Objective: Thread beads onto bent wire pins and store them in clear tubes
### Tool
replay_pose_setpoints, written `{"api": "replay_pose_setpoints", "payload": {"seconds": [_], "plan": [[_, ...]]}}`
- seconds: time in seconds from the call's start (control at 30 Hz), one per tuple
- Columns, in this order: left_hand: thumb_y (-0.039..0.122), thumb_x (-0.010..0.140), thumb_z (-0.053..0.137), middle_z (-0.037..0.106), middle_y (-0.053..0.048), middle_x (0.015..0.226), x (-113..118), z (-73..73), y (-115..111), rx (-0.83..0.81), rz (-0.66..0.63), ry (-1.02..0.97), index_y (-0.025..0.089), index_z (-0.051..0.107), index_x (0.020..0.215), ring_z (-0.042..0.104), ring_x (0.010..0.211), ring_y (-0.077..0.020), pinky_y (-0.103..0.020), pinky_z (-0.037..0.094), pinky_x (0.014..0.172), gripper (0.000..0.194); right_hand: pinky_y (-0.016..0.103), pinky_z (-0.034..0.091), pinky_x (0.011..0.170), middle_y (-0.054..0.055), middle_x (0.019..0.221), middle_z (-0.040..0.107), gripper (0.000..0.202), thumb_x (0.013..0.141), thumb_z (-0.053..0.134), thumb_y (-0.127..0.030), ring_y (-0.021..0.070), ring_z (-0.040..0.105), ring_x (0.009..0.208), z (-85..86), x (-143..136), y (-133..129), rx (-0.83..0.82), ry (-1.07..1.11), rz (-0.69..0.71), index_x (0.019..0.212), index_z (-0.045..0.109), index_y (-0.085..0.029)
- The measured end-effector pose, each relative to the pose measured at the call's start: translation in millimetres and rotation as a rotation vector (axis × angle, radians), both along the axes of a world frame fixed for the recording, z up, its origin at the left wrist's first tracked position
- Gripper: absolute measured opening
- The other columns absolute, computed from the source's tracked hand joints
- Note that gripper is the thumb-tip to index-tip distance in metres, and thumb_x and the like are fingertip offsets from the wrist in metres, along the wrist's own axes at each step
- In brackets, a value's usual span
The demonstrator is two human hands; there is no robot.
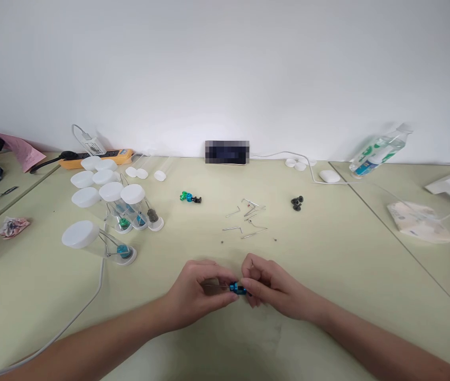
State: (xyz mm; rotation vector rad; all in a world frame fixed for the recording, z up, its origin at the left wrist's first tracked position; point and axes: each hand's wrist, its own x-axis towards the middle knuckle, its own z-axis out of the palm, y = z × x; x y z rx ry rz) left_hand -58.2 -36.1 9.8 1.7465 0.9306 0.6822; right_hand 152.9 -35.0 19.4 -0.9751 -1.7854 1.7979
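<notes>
Near the front of the pale green table, my left hand (pixel 201 291) pinches a small blue metal piece (pixel 236 288) between thumb and fingers. A thin metal rod runs from that piece back into my left palm. My right hand (pixel 268 286) closes on the piece's right end, where a dark part partly shows; its fingertips hide the rest. Beyond the hands lie several bent metal rods (pixel 248 214). Green, blue and black small pieces (pixel 190 197) lie further left, and several black pieces (pixel 297 203) lie to the right.
Several clear containers with white caps (pixel 81 234) stand at the left, by a yellow power strip (pixel 124 156). A phone (pixel 227 152) leans on the wall. White caps (pixel 296 164), a white case (pixel 329 176) and a bottle (pixel 381 151) are at the back right. A cable crosses the left side.
</notes>
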Motion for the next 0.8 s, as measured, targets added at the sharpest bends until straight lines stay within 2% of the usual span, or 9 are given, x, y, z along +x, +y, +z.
{"api": "replay_pose_setpoints", "payload": {"seconds": [0.17, 0.33, 0.43, 0.5, 0.67, 0.8], "plan": [[0.027, 0.075, 0.065, 0.066, -0.006, 0.078, 0.1, 1.2, -0.2, -0.027, 0.009, -0.023, 0.015, 0.069, 0.089, 0.060, 0.070, -0.0145, -0.024, 0.050, 0.065, 0.019, 0.020, 0.029, 0.049, -0.004, 0.068, 0.045, 0.025, 0.083, 0.058, -0.038, 0.0075, 0.039, 0.056, -0.5, 0.3, 0.1, 0.057, -0.034, -0.019, 0.084, 0.041, -0.019], [0.028, 0.074, 0.066, 0.064, -0.005, 0.075, -0.2, 0.7, -0.9, -0.005, 0.001, -0.005, 0.015, 0.069, 0.088, 0.059, 0.068, -0.0140, -0.023, 0.049, 0.063, 0.019, 0.021, 0.033, 0.052, -0.003, 0.065, 0.051, 0.023, 0.090, 0.046, -0.040, 0.0087, 0.043, 0.058, -0.5, -0.2, 0.1, 0.003, 0.019, 0.014, 0.083, 0.039, -0.020], [0.027, 0.075, 0.065, 0.065, -0.006, 0.078, -0.2, -0.6, -1.2, -0.017, 0.009, -0.017, 0.015, 0.069, 0.090, 0.060, 0.071, -0.0150, -0.024, 0.050, 0.066, 0.019, 0.020, 0.032, 0.051, -0.002, 0.073, 0.051, 0.027, 0.082, 0.060, -0.038, 0.0076, 0.044, 0.058, -2.2, 0.0, 0.4, 0.024, -0.001, -0.011, 0.085, 0.041, -0.019], [0.027, 0.075, 0.065, 0.065, -0.006, 0.078, 0.0, -1.2, -0.9, -0.015, 0.012, -0.015, 0.015, 0.069, 0.089, 0.060, 0.071, -0.0151, -0.024, 0.050, 0.066, 0.019, 0.019, 0.031, 0.049, -0.003, 0.071, 0.048, 0.029, 0.078, 0.065, -0.036, 0.0068, 0.042, 0.056, -3.8, 0.6, 0.9, 0.040, -0.002, -0.026, 0.083, 0.042, -0.019], [0.028, 0.074, 0.065, 0.064, -0.004, 0.074, 0.4, -0.7, 0.4, 0.019, -0.003, 0.029, 0.017, 0.070, 0.088, 0.059, 0.068, -0.0135, -0.022, 0.048, 0.062, 0.019, 0.020, 0.034, 0.050, -0.002, 0.064, 0.052, 0.023, 0.089, 0.047, -0.039, 0.0083, 0.045, 0.055, -4.5, 2.1, 1.9, -0.014, 0.031, 0.015, 0.081, 0.041, -0.019], [0.026, 0.075, 0.065, 0.065, -0.004, 0.075, -0.3, -0.3, 0.9, 0.024, 0.000, 0.016, 0.017, 0.069, 0.087, 0.059, 0.070, -0.0133, -0.022, 0.048, 0.064, 0.016, 0.019, 0.032, 0.050, -0.004, 0.066, 0.048, 0.025, 0.083, 0.059, -0.037, 0.0076, 0.042, 0.056, -3.6, 2.2, 2.2, 0.026, 0.011, -0.001, 0.082, 0.042, -0.019]]}}
